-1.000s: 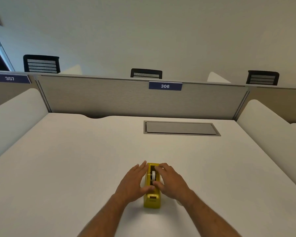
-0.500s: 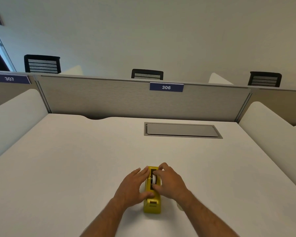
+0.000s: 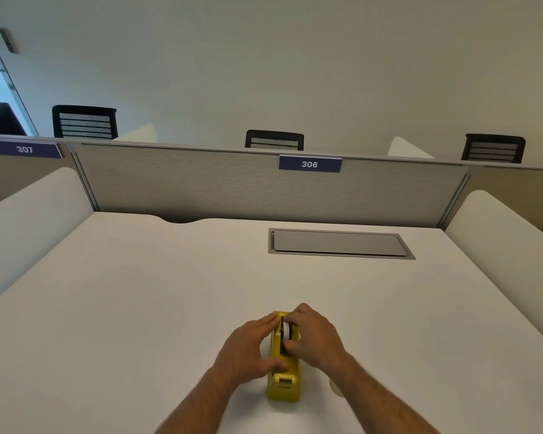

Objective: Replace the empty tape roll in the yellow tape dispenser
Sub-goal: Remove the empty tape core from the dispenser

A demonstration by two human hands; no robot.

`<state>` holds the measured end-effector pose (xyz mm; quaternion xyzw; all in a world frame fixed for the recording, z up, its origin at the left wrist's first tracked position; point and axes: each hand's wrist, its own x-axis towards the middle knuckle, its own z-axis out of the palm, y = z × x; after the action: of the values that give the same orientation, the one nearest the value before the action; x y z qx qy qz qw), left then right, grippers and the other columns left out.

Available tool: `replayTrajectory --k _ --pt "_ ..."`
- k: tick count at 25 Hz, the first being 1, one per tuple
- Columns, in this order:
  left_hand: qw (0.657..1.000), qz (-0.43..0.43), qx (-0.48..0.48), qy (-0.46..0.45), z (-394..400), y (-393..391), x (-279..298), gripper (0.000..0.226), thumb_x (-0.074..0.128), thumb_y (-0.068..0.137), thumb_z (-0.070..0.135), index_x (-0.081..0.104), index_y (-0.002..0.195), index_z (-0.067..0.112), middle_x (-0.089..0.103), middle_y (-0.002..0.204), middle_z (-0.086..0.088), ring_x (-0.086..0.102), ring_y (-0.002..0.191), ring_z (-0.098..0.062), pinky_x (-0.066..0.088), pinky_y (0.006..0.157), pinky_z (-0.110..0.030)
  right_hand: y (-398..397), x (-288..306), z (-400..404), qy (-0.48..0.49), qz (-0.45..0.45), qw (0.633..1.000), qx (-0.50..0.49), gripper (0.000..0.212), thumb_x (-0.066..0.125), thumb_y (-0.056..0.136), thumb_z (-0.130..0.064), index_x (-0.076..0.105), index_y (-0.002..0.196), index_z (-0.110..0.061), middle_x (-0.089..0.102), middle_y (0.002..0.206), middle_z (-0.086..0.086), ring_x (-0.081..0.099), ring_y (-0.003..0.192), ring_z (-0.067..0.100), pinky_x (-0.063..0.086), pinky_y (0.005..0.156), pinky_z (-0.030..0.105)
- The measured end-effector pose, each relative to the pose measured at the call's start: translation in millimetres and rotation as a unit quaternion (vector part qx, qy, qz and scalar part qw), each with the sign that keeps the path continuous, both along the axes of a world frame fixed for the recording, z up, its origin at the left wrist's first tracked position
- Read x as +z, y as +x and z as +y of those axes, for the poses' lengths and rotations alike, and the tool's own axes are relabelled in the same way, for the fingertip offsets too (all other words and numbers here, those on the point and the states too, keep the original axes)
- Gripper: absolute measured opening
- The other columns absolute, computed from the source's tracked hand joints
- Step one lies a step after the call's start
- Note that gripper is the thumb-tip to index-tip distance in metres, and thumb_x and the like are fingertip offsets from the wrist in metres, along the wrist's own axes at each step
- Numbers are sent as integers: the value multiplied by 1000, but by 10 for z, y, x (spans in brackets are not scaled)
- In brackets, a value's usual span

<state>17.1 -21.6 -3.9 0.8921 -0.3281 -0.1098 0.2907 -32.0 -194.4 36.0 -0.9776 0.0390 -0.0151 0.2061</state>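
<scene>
The yellow tape dispenser [image 3: 283, 388] lies on the white desk [image 3: 138, 308], cutter end toward me. My left hand [image 3: 248, 349] holds its left side, thumb across the body. My right hand [image 3: 314, 336] has thumb and fingers pinched on the white tape roll [image 3: 285, 330] seated in the dispenser's well. A pale round object [image 3: 336, 388], partly hidden under my right forearm, lies on the desk right of the dispenser; what it is I cannot tell.
A grey recessed cable hatch [image 3: 339, 244] sits in the desk farther back. A grey partition [image 3: 201, 186] labelled 306 bounds the far edge, with white side dividers [image 3: 499, 239] left and right. Black chair backs [image 3: 273, 140] show beyond.
My right hand's fingers have curled from resting over the dispenser to pinching the roll. My left hand has closed more tightly on the dispenser's side. The dispenser has stayed in place.
</scene>
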Motion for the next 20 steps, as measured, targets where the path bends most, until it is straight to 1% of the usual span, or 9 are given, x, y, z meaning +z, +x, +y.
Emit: replayTrajectory --k 4,7,10,14,17,20 --pt "1000 9 10 -13 -2 7 -10 98 77 68 60 30 150 37 29 157 22 32 142 -2 26 114 -21 -33 3 -17 10 -27 1000 5 35 66 78 -40 63 113 -31 61 106 -7 55 94 11 51 76 26" --pt "999 25 22 -28 -7 17 -51 99 77 64 63 32 149 40 32 155 24 35 140 -2 27 113 -19 -56 8 -33 13 -35 999 10 31 65 78 -40 65 107 -30 65 101 -8 54 92 11 52 77 28" --pt "998 33 34 -41 -23 15 -67 96 75 65 65 34 148 41 35 155 22 38 140 -3 31 116 -24 -64 15 -41 16 -37 999 13 28 66 78 -41 67 103 -29 66 99 -8 54 90 11 51 77 27" --pt "997 33 43 -47 -43 17 -45 87 76 71 58 38 147 39 39 154 19 40 139 -5 34 116 -28 -19 69 -30 -7 -42 999 20 20 65 79 -39 68 94 -25 67 94 -6 55 86 12 52 73 28" --pt "997 36 40 -52 -46 29 -45 86 76 68 60 40 144 43 42 152 21 42 139 -5 36 116 -31 25 97 6 -33 -13 998 42 31 67 76 -40 60 104 -29 63 101 -7 53 91 12 51 75 28" --pt "998 27 40 -37 -44 31 -29 87 77 71 58 38 146 40 40 153 20 41 140 -6 33 117 -28 45 95 -6 -43 13 998 35 38 70 72 -41 60 106 -29 59 104 -6 52 93 12 51 75 28"
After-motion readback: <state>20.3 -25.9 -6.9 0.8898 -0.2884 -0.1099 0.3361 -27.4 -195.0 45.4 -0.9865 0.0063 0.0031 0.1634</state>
